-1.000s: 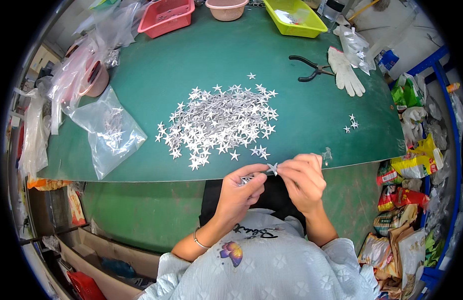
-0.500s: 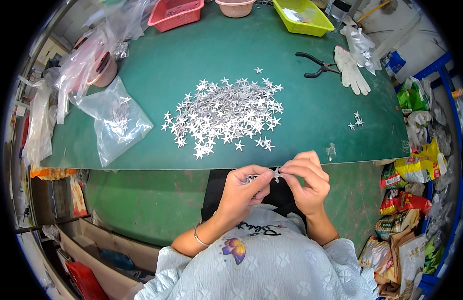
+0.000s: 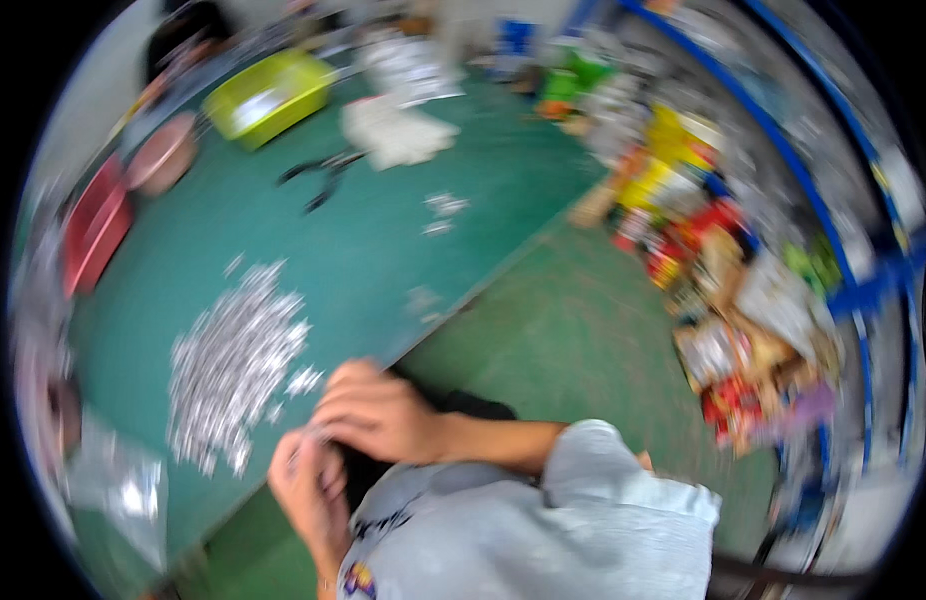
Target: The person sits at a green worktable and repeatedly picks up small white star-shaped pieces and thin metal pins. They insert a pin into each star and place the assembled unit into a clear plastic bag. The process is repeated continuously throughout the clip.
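My left hand (image 3: 308,485) and my right hand (image 3: 378,410) meet in front of my body, just off the table's near edge. Both have their fingers curled, and the fingertips come together. Motion blur and the fingers themselves hide what is between them; half a second ago several small silver starfish-shaped pieces showed in the left hand and one was pinched between both. On the table beyond lies a heap of silver starfish pieces (image 3: 238,365). A few pieces (image 3: 305,381) rest apart from it, close to my right hand.
The green table (image 3: 383,250) holds black-handled pliers (image 3: 328,178), a white glove (image 3: 398,133), a small starfish group (image 3: 443,210), a yellow-green basket (image 3: 268,95), a pink bowl (image 3: 163,155), a red basket (image 3: 98,225) and a clear bag (image 3: 118,485). Colourful packages (image 3: 723,290) crowd blue shelving at right.
The whole view has swung to the right and blurred, so the table now slants and the heap sits at left. My hands remain together, with the right hand now partly over the left fingertips.
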`<state>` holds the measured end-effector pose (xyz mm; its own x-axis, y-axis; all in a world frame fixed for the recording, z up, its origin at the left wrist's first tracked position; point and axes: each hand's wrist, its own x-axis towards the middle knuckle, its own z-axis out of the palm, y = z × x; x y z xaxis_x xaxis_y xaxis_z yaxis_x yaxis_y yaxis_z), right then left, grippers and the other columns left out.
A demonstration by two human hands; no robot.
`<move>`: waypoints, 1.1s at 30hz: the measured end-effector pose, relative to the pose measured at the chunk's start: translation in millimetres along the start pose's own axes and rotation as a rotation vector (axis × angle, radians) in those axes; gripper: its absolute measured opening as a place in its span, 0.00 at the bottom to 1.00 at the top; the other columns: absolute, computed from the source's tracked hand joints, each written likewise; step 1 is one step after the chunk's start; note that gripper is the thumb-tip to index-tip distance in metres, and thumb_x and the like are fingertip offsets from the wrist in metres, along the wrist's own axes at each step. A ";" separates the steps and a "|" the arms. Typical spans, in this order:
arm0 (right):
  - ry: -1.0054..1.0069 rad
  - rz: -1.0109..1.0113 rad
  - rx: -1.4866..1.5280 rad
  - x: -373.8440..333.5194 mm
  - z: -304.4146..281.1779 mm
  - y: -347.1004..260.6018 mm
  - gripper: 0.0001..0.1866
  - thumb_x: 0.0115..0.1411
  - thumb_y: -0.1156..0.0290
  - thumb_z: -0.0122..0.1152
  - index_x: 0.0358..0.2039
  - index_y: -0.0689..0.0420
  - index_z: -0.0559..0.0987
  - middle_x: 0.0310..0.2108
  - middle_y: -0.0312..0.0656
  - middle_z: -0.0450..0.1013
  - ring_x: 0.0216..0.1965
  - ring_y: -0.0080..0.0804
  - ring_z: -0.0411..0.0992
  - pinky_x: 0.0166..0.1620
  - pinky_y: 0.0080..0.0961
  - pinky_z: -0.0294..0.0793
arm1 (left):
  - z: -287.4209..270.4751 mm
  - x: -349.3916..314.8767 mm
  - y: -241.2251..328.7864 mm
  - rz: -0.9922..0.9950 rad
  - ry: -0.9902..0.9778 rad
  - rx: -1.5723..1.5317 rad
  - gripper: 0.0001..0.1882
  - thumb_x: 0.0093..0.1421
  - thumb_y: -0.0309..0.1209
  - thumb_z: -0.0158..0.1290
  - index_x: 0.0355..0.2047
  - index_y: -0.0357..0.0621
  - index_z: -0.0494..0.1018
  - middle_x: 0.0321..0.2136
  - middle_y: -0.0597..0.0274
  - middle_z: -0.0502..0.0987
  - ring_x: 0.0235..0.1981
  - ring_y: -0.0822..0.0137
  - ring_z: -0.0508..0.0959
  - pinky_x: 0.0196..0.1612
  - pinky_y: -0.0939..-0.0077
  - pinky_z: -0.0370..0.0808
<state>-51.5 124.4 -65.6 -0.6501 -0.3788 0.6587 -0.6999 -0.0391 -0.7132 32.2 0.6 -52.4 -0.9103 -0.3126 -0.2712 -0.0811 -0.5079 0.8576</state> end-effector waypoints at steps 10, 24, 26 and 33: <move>0.153 0.304 0.100 -18.6 -30.5 -18.5 0.05 0.54 0.74 0.57 0.29 0.61 0.72 0.28 0.40 0.68 0.32 0.30 0.66 0.38 0.25 0.65 | 37.0 6.9 -13.5 -0.088 -0.082 -0.150 0.12 0.62 0.33 0.45 0.39 0.35 0.65 0.17 0.74 0.60 0.13 0.87 0.54 0.11 0.93 0.48; -0.179 0.345 -0.277 8.1 23.4 21.1 0.09 0.47 0.79 0.62 0.31 0.63 0.75 0.30 0.45 0.72 0.34 0.40 0.68 0.39 0.28 0.67 | -51.8 3.3 -19.9 -0.125 -0.184 -0.492 0.10 0.60 0.32 0.47 0.28 0.37 0.67 0.20 0.63 0.65 0.18 0.79 0.63 0.13 0.90 0.54; -0.338 0.237 -0.446 8.2 29.3 27.4 0.20 0.45 0.75 0.64 0.41 0.61 0.74 0.41 0.49 0.68 0.43 0.44 0.64 0.48 0.34 0.63 | -57.6 -3.1 -23.6 -0.164 -0.169 -0.537 0.11 0.59 0.33 0.46 0.28 0.36 0.67 0.21 0.57 0.68 0.17 0.75 0.65 0.13 0.88 0.56; -0.403 -0.099 -0.547 -9.6 20.2 71.7 0.13 0.57 0.66 0.57 0.41 0.56 0.77 0.33 0.47 0.72 0.35 0.39 0.70 0.41 0.37 0.69 | -49.6 3.2 -59.6 -0.129 -0.312 -0.675 0.11 0.55 0.34 0.48 0.29 0.36 0.72 0.21 0.61 0.72 0.16 0.78 0.68 0.10 0.88 0.56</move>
<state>-89.5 106.5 -127.9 -0.4885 -0.7160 0.4988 -0.8681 0.3409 -0.3609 54.2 -10.0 -126.1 -0.9913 -0.0262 -0.1293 -0.0204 -0.9379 0.3464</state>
